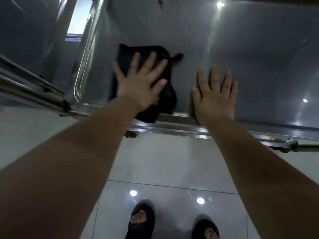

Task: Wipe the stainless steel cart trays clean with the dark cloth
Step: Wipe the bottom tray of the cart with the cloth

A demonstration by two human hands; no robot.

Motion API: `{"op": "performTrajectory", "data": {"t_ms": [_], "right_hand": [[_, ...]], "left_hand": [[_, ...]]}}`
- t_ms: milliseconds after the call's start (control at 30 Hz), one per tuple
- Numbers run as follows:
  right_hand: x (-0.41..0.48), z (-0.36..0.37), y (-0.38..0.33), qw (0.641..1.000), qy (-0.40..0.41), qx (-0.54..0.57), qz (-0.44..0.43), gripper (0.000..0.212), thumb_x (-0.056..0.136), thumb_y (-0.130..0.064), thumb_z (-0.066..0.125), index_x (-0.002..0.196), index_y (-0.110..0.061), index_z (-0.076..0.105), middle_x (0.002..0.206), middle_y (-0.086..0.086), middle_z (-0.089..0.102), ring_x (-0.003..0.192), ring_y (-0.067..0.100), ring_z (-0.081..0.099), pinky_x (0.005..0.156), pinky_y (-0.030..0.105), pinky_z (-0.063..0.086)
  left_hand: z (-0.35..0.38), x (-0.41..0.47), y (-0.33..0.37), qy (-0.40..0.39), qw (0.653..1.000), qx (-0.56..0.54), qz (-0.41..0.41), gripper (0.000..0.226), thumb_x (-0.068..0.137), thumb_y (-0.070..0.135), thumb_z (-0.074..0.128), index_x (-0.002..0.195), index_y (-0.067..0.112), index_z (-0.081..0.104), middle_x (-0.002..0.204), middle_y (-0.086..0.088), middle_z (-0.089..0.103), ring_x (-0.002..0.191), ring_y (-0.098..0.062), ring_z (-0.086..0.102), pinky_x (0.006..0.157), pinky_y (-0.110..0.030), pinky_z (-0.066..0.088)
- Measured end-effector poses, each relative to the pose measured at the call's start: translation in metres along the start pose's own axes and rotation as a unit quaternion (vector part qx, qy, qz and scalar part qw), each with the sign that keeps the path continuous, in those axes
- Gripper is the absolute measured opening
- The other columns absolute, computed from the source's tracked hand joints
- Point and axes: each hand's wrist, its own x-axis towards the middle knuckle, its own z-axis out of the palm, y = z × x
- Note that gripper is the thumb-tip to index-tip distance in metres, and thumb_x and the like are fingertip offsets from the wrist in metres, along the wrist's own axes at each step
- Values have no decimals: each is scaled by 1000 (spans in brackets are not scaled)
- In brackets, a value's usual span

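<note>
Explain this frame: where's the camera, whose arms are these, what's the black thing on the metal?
No robot here: one head-worn wide-angle camera looks down at a person's own arms. The left hand lies flat, fingers spread, pressing a dark cloth onto a stainless steel cart tray; the cloth's near end reaches over the front rim. The right hand rests flat on the bare tray beside it, holding nothing. A brownish scrap sits at the tray's far edge; yellowish bits lie along the front edge at right. Below: floor tiles and sandalled feet.

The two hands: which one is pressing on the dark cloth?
The left hand, fingers spread flat on the dark cloth; the right hand lies flat on the bare steel tray.
</note>
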Motion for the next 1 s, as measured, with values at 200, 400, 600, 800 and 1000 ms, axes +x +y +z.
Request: {"op": "performTrajectory", "data": {"t_ms": [200,400,600,800,1000], "right_hand": [[-2,0,8,1000,8,-4,-13,58,99,-48,7,154,-33,-3,163,-2,-7,148,34,-10,119,49,-7],[0,0,5,1000,9,17,-19,57,99,-54,8,153,-40,-4,163,0,-6,148,34,-11,116,46,-11],[0,0,-2,1000,-8,-11,-16,58,97,-58,4,151,-43,-10,163,-1,-9,146,41,-14,116,54,-11],[-5,-6,-1,997,-16,-13,-77,64,89,-52,1,152,-42,-5,162,-13,-7,147,35,-14,112,63,-14],[-2,0,0,997,-10,-13,-77,62,88,-52,-4,150,-45,-10,162,-14,-9,148,32,-13,110,60,-16]], "left_hand": [[-2,-1,62,-22,996,-7,86,62,90,74,8,148,55,-2,163,14,-7,150,-26,-11,102,-79,-6],[-10,-12,-48,-24,1000,-13,12,60,92,70,17,148,56,-1,162,15,-8,150,-22,-7,109,-72,1],[-7,-18,-52,-26,997,-5,-74,61,92,68,12,148,54,-5,163,13,-11,149,-27,-10,108,-73,-4],[0,-14,68,-31,999,-23,-20,63,92,71,8,149,50,-8,162,7,-16,148,-33,-16,102,-77,-11],[-2,-12,21,-11,999,-34,0,65,86,78,8,146,57,-7,162,16,-13,149,-21,-14,107,-74,-6]]}}
